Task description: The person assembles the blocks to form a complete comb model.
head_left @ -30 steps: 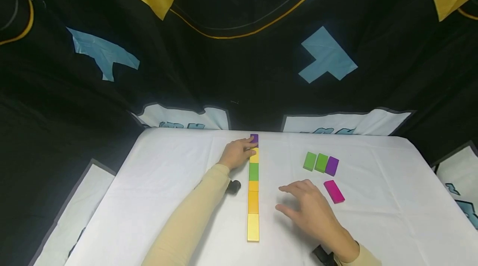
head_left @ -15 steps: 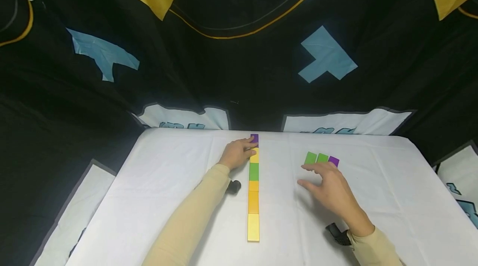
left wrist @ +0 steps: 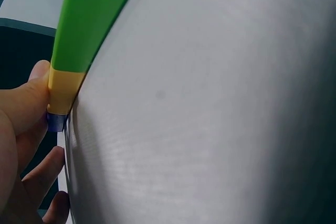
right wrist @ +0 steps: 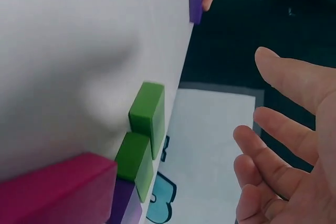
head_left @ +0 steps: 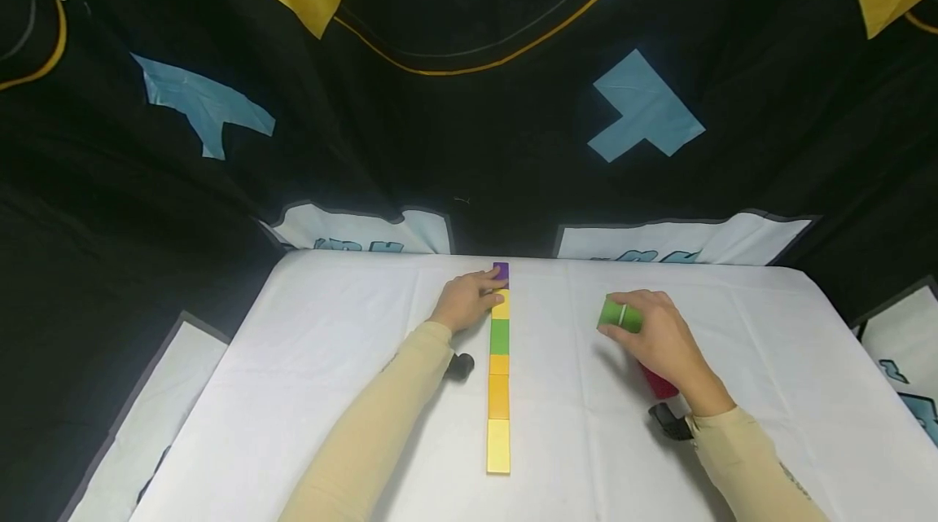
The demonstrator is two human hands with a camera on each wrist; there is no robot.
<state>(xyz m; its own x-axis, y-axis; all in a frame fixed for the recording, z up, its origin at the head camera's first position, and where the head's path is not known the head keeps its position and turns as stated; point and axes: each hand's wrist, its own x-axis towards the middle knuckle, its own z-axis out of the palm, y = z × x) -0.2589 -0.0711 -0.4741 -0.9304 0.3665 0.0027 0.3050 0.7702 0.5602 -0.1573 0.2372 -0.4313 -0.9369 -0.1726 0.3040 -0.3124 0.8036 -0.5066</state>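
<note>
A straight row of flat blocks runs down the middle of the white table in the head view: a purple block (head_left: 501, 270) at the far end, then a yellow block (head_left: 500, 309), a green block (head_left: 500, 337) and several yellow and orange ones (head_left: 498, 396). My left hand (head_left: 463, 299) rests at that far end, its fingertips touching the purple and yellow blocks. Over on the right, my right hand (head_left: 655, 335) hovers with thumb and fingers spread above two green blocks (right wrist: 148, 111). The right wrist view shows nothing between its fingers. A purple block (right wrist: 125, 203) lies beside them.
A magenta block (right wrist: 63, 190) lies nearer than the green pair, partly hidden under my right hand in the head view. The white table (head_left: 330, 302) ends at a dark cloth backdrop (head_left: 469, 155) with coloured patches.
My right hand has moved right and away from me, from beside the row to above the green blocks, now covering the loose purple one. The left hand stays at the row's far end.
</note>
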